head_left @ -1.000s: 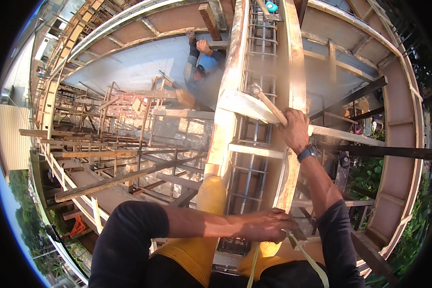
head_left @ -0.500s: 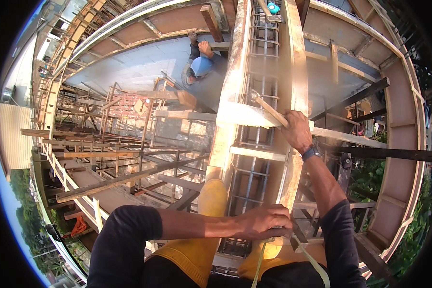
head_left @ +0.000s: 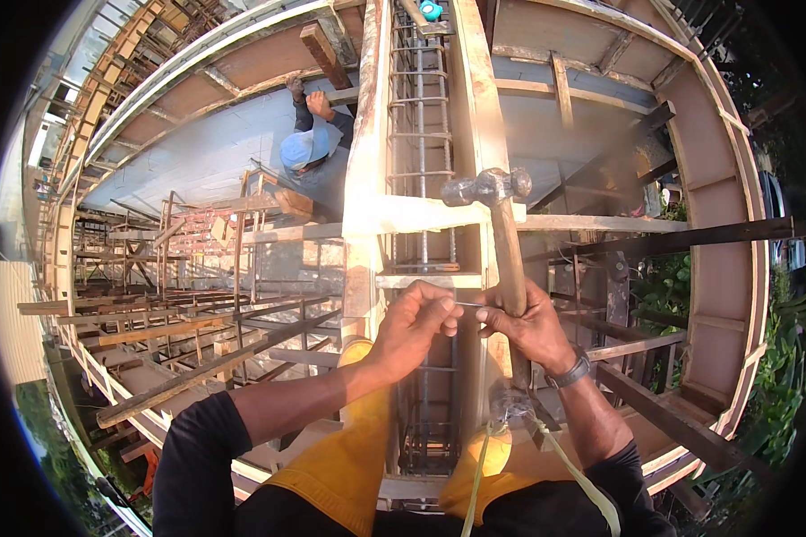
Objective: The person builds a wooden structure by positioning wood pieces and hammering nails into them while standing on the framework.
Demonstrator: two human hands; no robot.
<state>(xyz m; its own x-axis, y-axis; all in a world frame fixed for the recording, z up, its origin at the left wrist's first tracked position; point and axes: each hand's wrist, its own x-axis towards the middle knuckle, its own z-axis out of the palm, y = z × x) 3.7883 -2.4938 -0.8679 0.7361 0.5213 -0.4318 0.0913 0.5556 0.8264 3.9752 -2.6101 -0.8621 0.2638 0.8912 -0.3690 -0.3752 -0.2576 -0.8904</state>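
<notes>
My right hand (head_left: 530,329) is wrapped round the wooden handle of a ball-peen hammer (head_left: 508,246), which stands head up over the right-hand formwork board. Between my two hands runs a thin nail (head_left: 476,305). My left hand (head_left: 418,327) pinches one end of it, and its other end meets the thumb and fingers of my right hand. Below them, a clear plastic bag (head_left: 513,410) hangs at my waist from a pale strap (head_left: 587,483). A short pale board (head_left: 412,215) lies across the top of the beam form, just beyond my hands.
Steel rebar (head_left: 422,134) runs inside the narrow form between two long timbers. My yellow boots (head_left: 327,474) straddle it. Another person in a blue cap (head_left: 306,148) works below at the left, gripping timber. Props and beams (head_left: 215,358) crowd the drop at left; dark timbers (head_left: 681,242) jut out at right.
My left hand has risen from the bag at my waist and now pinches a nail against my right hand. The hammer has swung upright and nearer. The view has shifted right.
</notes>
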